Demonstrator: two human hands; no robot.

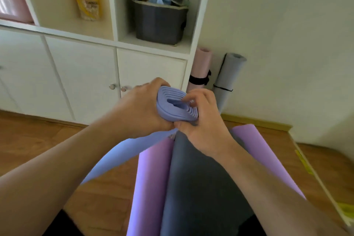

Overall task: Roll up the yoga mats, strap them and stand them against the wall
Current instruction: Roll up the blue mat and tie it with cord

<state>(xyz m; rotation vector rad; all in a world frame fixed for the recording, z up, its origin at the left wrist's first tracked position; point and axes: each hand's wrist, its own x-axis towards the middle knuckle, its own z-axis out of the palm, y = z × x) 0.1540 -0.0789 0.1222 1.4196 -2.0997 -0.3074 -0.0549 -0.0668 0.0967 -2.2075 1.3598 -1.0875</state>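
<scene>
Wooden floor [38, 140], white shelf unit [115, 48]. Lilac mat [153, 178] lies spread below. Pink roll [201, 67] and grey roll [228, 74] stand strapped against wall. Blue roll [176, 106] held upright: left hand [141, 109] wraps it, right hand [203, 122] pinches its coil end.

Bare wood floor [34, 145] at left: open passage up to white cabinet doors [84, 74]. Wall corner at right: occupied by pink rolled mat [201, 63] and grey rolled mat [228, 76], both strapped, standing side by side just beside cabinet edge. Bare wall [297, 44] right of grey roll. Centre floor: covered by unrolled purple mat [151, 178].
</scene>
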